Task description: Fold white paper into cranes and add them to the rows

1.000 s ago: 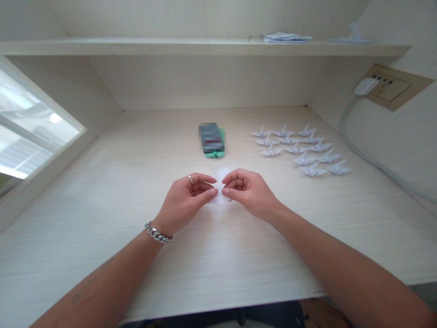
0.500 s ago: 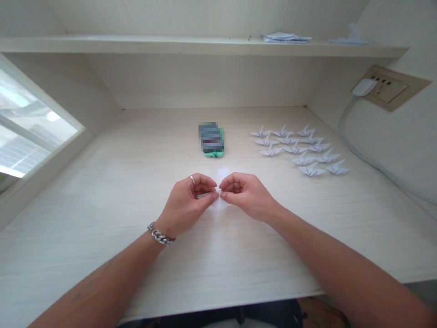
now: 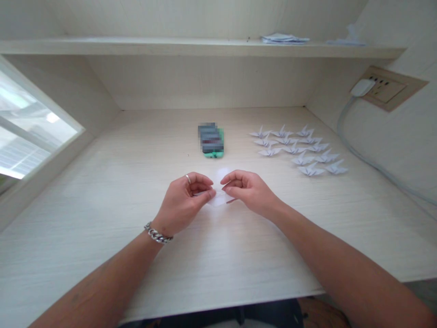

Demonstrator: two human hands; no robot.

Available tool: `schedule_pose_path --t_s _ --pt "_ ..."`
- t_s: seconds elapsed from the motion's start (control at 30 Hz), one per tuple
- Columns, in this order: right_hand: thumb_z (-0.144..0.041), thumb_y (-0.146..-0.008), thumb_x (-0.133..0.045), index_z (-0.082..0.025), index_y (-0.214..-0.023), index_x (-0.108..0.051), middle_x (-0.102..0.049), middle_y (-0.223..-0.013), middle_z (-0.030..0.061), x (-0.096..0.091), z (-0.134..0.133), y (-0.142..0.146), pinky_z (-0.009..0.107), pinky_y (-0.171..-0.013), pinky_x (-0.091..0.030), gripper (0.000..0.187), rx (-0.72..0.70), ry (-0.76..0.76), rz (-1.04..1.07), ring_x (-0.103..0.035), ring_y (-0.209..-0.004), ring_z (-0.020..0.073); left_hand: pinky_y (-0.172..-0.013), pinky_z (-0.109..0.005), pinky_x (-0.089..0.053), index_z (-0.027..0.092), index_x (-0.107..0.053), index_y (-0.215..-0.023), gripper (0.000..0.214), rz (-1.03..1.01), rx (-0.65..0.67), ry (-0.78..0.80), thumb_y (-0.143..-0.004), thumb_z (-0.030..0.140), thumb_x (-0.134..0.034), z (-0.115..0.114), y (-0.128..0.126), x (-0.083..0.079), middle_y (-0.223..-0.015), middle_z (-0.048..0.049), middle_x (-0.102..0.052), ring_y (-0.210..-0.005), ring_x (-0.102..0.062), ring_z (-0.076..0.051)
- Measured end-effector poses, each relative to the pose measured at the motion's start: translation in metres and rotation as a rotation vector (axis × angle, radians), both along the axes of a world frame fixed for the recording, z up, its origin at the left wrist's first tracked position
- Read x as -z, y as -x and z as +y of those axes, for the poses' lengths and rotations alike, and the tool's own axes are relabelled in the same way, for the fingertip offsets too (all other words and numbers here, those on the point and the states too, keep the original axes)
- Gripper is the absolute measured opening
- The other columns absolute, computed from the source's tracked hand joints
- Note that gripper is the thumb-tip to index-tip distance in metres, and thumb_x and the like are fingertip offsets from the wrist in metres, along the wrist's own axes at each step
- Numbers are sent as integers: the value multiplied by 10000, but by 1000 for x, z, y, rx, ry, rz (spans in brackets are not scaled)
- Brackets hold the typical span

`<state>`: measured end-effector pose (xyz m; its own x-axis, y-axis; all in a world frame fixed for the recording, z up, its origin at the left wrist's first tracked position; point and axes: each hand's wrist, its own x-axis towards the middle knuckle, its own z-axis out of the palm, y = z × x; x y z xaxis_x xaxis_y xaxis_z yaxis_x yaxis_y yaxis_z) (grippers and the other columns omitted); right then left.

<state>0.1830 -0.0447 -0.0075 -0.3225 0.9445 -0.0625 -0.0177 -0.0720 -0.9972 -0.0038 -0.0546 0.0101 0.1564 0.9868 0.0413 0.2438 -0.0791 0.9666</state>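
Note:
A small white piece of folded paper [image 3: 219, 197] is held just above the pale wooden desk [image 3: 102, 191] between both hands. My left hand [image 3: 184, 200], with a ring and a chain bracelet at the wrist, pinches its left side with curled fingers. My right hand [image 3: 247, 191] pinches its right side, thumb and fingertips closed on the paper. Most of the paper is hidden by the fingers.
Several folded white paper cranes [image 3: 297, 150] lie in rows at the right back of the desk. A green-cased phone [image 3: 211, 141] lies behind the hands. A white cable [image 3: 355, 150] runs from a wall socket [image 3: 382, 89]. Papers [image 3: 285, 38] sit on the upper shelf. A window is at the left.
The hands drew close together around the paper, then parted slightly; more of the white paper now shows between the fingertips.

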Motion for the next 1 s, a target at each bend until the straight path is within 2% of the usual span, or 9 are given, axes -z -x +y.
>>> schedule_pose_path --t_s 0.1,0.23,0.37,0.47,0.63,1.0 --pt "-146 -670 -655 -169 -858 -627 -644 -677 -13 1 -1 1 253 -578 -523 191 -3 -44 -37 -620 -632 122 -682 -270 -552 147 -651 -824 215 -5 -6 5 -670 235 -772 0 0 1 -799 -37 -702 -727 -668 -154" --pt "-85 -641 -618 -168 -847 -622 -656 -743 6 0 0 1 263 -602 -549 222 10 -7 3 -642 -716 140 -676 -263 -547 145 -650 -829 220 -15 -18 12 -670 231 -775 1 0 1 -798 -35 -699 -727 -664 -149" --pt "-154 -675 -673 -170 -871 -621 -652 -776 8 2 0 3 279 -638 -544 204 20 -17 35 -635 -737 140 -687 -271 -546 147 -649 -830 221 -16 -30 5 -681 252 -773 1 0 0 -806 -39 -701 -737 -667 -155" --pt "-196 -708 -697 -165 -868 -617 -656 -777 11 3 -2 5 276 -659 -515 182 22 -97 -11 -623 -709 128 -674 -268 -541 150 -645 -852 222 -6 12 15 -701 267 -759 0 -1 1 -792 -36 -701 -736 -671 -160" --pt "-152 -739 -660 -164 -828 -602 -640 -760 1 -2 -7 7 258 -648 -490 108 -6 -178 -74 -614 -698 119 -668 -264 -532 152 -635 -913 232 13 125 37 -735 266 -732 -1 0 4 -784 -37 -706 -733 -673 -155" --pt "-104 -689 -670 -166 -820 -563 -640 -750 -11 -4 -6 3 234 -602 -466 180 1 -121 -68 -618 -678 114 -641 -223 -498 143 -668 -815 127 -15 170 111 -712 198 -717 1 4 -1 -754 -14 -699 -691 -639 -116"
